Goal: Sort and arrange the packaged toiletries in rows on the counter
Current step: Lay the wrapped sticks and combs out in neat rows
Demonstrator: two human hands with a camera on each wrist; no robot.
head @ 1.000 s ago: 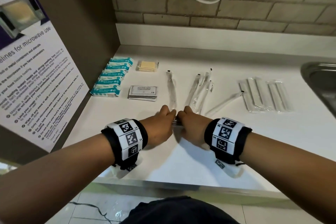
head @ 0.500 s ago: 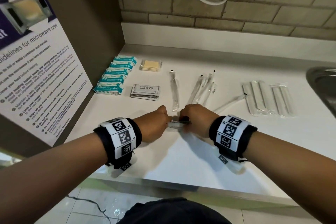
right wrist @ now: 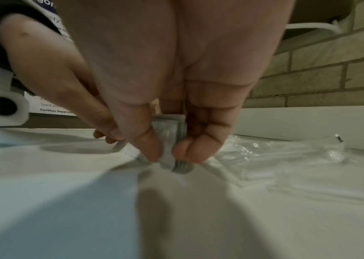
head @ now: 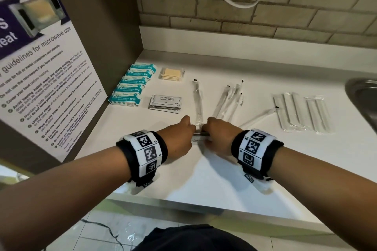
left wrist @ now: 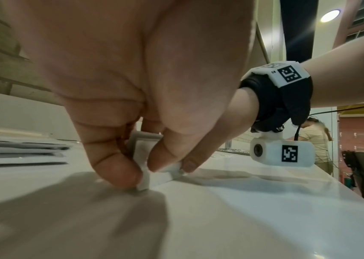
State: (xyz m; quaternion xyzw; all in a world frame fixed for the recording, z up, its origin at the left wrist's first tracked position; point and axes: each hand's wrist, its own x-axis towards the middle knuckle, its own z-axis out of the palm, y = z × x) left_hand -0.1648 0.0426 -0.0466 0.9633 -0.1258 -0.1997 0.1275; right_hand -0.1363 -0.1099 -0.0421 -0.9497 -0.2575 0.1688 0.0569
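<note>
A small stack of flat grey-white sachets [head: 201,137] stands on edge on the white counter [head: 214,179], held between both hands. My left hand [head: 179,138] pinches its left end; in the left wrist view the fingertips [left wrist: 118,168] press the sachets [left wrist: 142,152] down onto the counter. My right hand [head: 219,135] grips the right end, thumb and fingers curled round the stack [right wrist: 168,138]. Behind the hands lie a row of teal wipe packs [head: 132,85], a yellow packet [head: 172,73], a pile of shampoo sachets [head: 166,102] and long clear-wrapped items [head: 197,102].
More clear-wrapped sticks [head: 228,102] lie loosely angled right of centre, and a row of flat wrapped pieces [head: 302,112] lies further right. A steel sink [head: 363,100] cuts in at the far right. A brown side panel with a microwave poster [head: 40,79] bounds the left.
Both hands have drawn back a little toward the counter's near edge, away from the long wrapped item. The sachet stack now shows between them.
</note>
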